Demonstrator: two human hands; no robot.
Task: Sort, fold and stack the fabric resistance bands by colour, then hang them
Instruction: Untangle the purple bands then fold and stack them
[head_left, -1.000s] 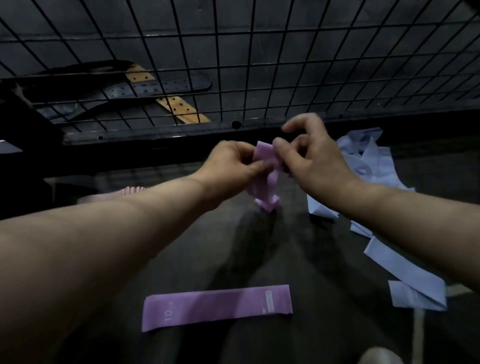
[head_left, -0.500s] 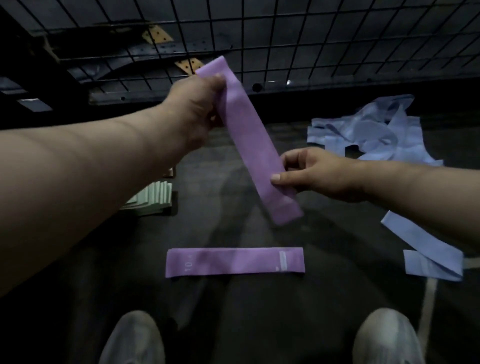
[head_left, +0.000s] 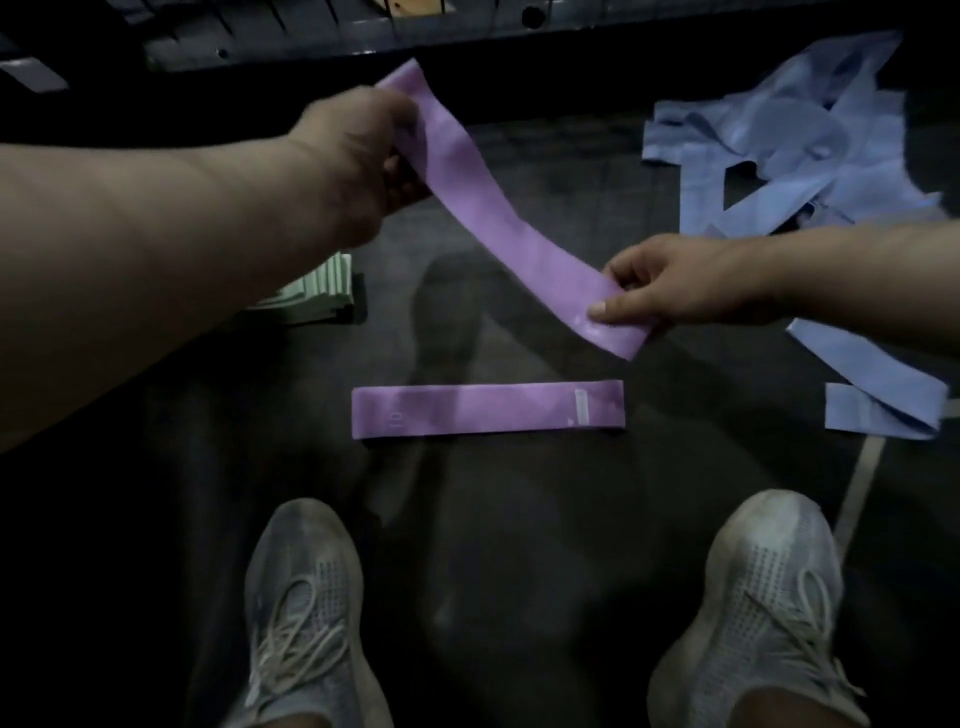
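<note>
Dark floor (head_left: 519, 545); both hands, left (head_left: 358, 156), right (head_left: 670, 283), pinch purple band (head_left: 498, 218) ends, stretched diagonally.

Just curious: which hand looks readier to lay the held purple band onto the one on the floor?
Probably right: the right hand pinches the held band near its lower end, close above the floor band; the left hand grips its far end.

Purple bands (head_left: 488, 410): two. Green stack (head_left: 317, 291): one. Blue pile (head_left: 779, 140): one. Shoes (head_left: 306, 597): two.
</note>
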